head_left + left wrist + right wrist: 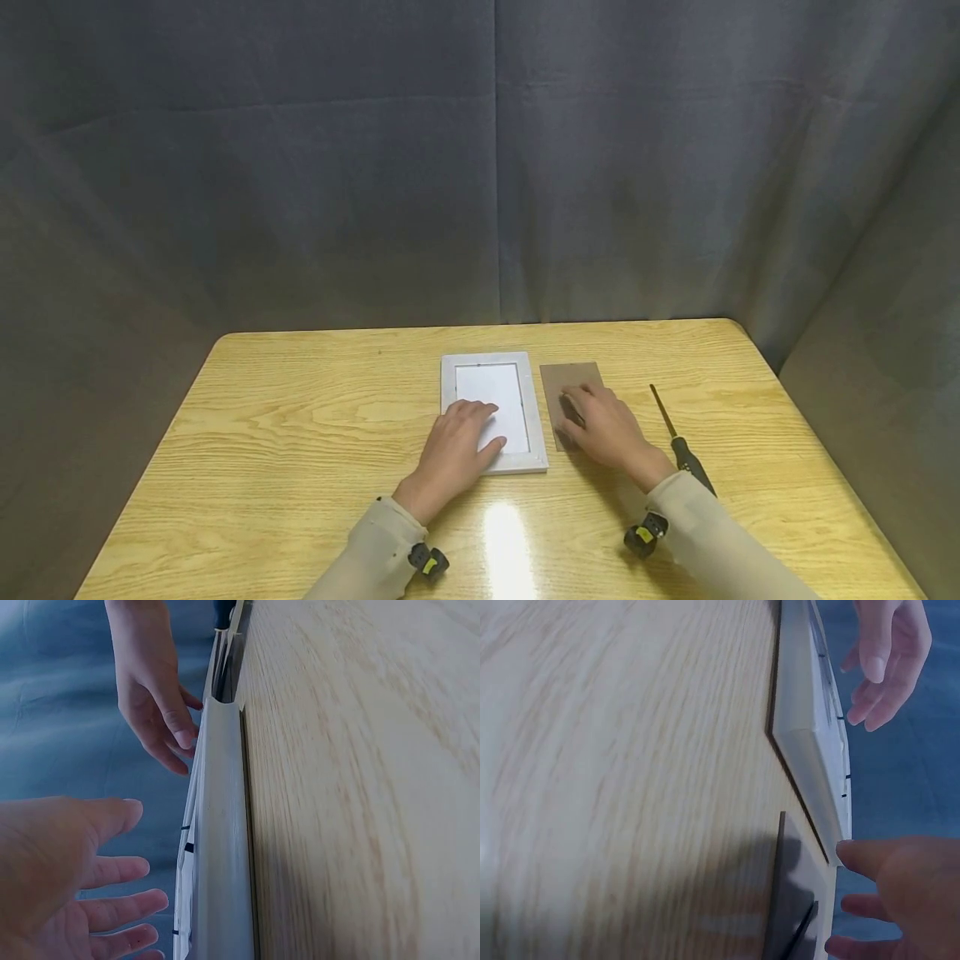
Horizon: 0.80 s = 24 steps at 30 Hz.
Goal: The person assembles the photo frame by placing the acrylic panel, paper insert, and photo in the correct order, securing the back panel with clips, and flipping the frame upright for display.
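A white picture frame (pixel 536 417) lies on the table with a white sheet (pixel 487 387) inside its opening. Small dark tabs show along the inner edge. Over the frame's near left part is my left hand (pixel 452 454), fingers spread and loosely straight, holding nothing; the left wrist view shows space between them and the frame. To the frame's right lies a thin brown backing board (pixel 564 375). My right hand (pixel 609 432) is above that board with fingers slightly bent and apart. A dark strip (pixel 802 930) on the board shows below the fingers in the right wrist view.
A screwdriver (pixel 690 463) with a dark handle lies right of the board, its handle partly behind the right sleeve (pixel 705 517). Grey curtains (pixel 375 208) hang behind the wooden table (pixel 285 433) and at its sides.
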Available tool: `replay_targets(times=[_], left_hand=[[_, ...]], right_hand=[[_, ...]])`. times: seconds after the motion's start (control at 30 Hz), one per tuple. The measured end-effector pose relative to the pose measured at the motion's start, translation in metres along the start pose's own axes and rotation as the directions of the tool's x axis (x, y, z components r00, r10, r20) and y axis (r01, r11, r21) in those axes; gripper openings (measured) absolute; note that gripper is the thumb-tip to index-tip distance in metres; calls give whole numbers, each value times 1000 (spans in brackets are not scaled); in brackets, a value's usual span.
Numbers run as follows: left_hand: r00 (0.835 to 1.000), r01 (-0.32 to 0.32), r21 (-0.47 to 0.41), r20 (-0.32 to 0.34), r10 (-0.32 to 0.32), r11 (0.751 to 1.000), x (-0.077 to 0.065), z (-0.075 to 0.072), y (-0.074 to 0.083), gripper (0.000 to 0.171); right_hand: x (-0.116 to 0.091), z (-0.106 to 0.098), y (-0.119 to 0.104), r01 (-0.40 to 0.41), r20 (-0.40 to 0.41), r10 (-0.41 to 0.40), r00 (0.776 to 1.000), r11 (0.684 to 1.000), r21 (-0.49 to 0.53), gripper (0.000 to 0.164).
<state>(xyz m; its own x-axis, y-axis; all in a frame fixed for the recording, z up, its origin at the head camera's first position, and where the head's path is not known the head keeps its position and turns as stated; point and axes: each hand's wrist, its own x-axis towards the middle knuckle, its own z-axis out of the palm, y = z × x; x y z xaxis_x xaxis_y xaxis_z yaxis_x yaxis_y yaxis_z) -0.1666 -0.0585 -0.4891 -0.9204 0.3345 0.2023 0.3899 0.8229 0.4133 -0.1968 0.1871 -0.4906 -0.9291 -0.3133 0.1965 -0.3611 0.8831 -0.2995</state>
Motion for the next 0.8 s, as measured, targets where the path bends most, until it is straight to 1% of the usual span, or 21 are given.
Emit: replay_targets(times=[0.23, 0.5, 0.67, 0.8], left_hand=[[1000, -16, 1, 12, 16, 1000, -1, 1, 4, 48], [999, -28, 17, 24, 27, 999, -4, 2, 7, 48], [999, -40, 23, 30, 39, 999, -5, 2, 7, 48], [999, -39, 30, 34, 38, 999, -5, 3, 7, 49]], right_hand=[[1, 3, 4, -7, 13, 8, 1000, 1000, -23, 50], [3, 5, 9, -39, 42, 41, 998, 998, -59, 47], [3, 7, 13, -49, 36, 51, 998, 997, -54, 44], [5, 9, 15, -41, 24, 42, 999, 998, -52, 39]])
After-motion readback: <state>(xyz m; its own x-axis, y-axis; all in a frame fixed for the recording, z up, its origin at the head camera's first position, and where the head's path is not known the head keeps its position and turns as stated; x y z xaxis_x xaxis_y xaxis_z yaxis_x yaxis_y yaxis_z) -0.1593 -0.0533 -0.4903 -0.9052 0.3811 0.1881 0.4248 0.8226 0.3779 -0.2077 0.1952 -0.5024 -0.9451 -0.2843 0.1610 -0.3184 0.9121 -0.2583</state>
